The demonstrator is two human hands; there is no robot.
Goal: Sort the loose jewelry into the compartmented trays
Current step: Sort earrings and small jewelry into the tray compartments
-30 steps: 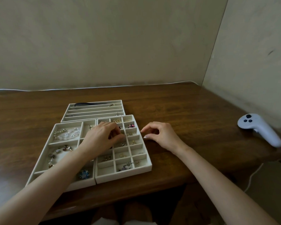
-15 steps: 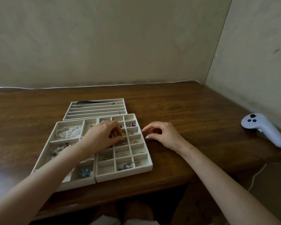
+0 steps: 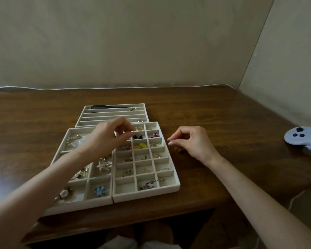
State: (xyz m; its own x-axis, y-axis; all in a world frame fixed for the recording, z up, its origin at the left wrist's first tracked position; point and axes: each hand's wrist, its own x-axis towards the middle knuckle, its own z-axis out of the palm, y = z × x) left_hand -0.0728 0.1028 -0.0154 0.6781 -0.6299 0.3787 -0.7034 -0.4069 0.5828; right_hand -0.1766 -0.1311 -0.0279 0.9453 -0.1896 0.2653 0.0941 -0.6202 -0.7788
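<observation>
My left hand (image 3: 108, 139) hangs over the far-left corner of the grid tray (image 3: 145, 195). Its fingers (image 3: 128, 135) are curled, thumb and forefinger drawn close as for a pinch. I cannot tell whether a small piece sits between them. I judge the step in hand to be setting or lifting a small earring in one of the cells right under those fingertips.

To do it well I would go straight down into one cell and keep the tips clear of the thin dividers. I would release only when low, so nothing bounces over to the black pieces (image 3: 137, 137) just right of the fingertips, or the yellow pieces (image 3: 142, 146) just nearer than them. All the jewelry I can see lies in tray cells.

Left of the fingers, under my wrist and forearm, sits the big-compartment tray (image 3: 79, 206) with a starfish brooch (image 3: 101, 166) and a blue flower brooch (image 3: 100, 191); my forearm hides part of it. Beyond the fingers lies the slotted tray (image 3: 113, 105).

Right of the grid tray my right hand (image 3: 194, 142) rests on the table (image 3: 223, 114), fingers loosely curled with nothing showing in them. Well to its right lies a white controller (image 3: 302, 138), out of the way.
</observation>
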